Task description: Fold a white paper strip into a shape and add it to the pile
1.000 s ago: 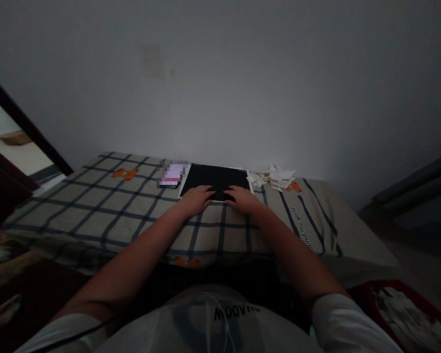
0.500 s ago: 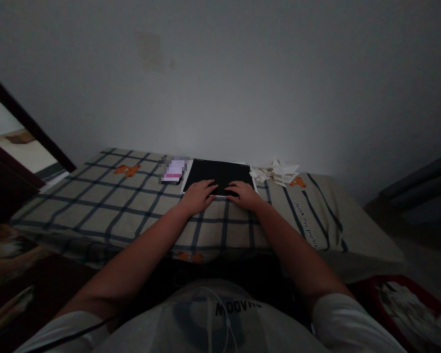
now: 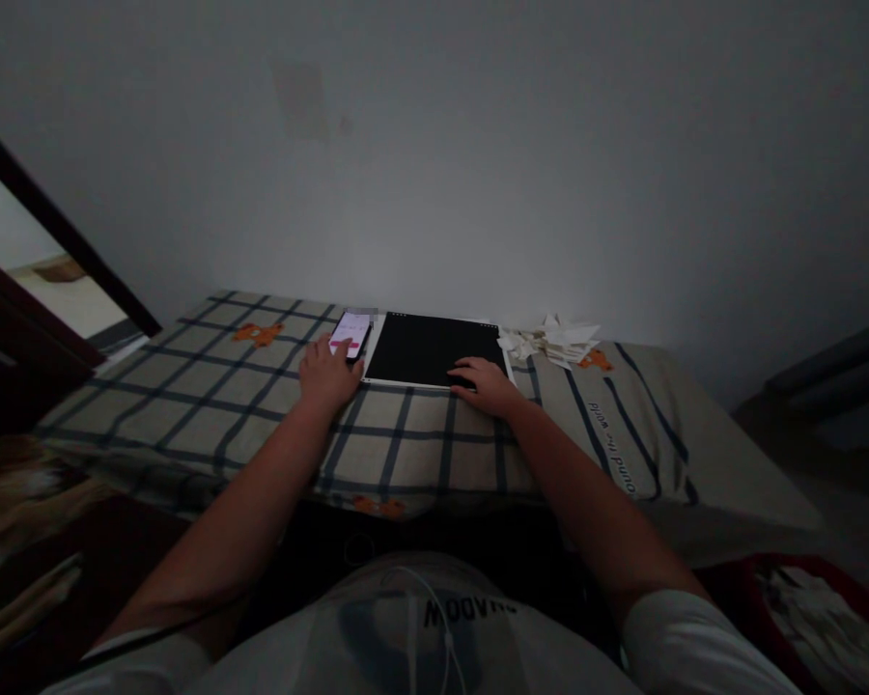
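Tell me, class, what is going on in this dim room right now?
A person sits at a checked cloth surface against a wall. Their left hand reaches to a lit phone, a fingertip on its near end. Their right hand rests flat on the near edge of a black tablet-like board beside the phone. A heap of white paper pieces lies to the board's right.

The bed cover (image 3: 210, 386) is beige, crossed by a dark blue check, with small orange bear figures; the board (image 3: 434, 349) is black inside a thin white edge; the phone (image 3: 351, 334) glows white and pink; the folded papers (image 3: 554, 340) are white; the wall (image 3: 478, 164) is plain grey.
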The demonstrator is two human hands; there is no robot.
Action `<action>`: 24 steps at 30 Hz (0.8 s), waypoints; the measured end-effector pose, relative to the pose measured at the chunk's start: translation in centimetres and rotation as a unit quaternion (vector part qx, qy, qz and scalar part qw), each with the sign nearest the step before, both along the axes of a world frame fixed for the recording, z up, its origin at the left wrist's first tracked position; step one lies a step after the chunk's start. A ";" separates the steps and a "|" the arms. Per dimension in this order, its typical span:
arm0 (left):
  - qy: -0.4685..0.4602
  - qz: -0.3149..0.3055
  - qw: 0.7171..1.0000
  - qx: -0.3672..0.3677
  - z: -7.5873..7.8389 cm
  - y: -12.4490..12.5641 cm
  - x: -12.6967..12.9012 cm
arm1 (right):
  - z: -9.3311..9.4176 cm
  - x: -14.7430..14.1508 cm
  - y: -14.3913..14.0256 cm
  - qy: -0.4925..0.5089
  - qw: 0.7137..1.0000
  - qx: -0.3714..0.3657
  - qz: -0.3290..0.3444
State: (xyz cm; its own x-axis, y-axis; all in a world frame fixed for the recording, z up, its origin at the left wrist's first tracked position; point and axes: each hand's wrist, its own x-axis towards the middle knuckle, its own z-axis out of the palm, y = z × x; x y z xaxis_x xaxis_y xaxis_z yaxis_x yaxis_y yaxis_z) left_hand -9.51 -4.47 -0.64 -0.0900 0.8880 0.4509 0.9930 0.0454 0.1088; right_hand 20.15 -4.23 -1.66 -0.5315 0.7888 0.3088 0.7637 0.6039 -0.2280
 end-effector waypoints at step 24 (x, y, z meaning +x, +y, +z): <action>0.018 0.035 0.998 -0.050 -0.5 0.9 0.1 | -0.1 0.1 0.0 0.002 1.000 0.013 0.005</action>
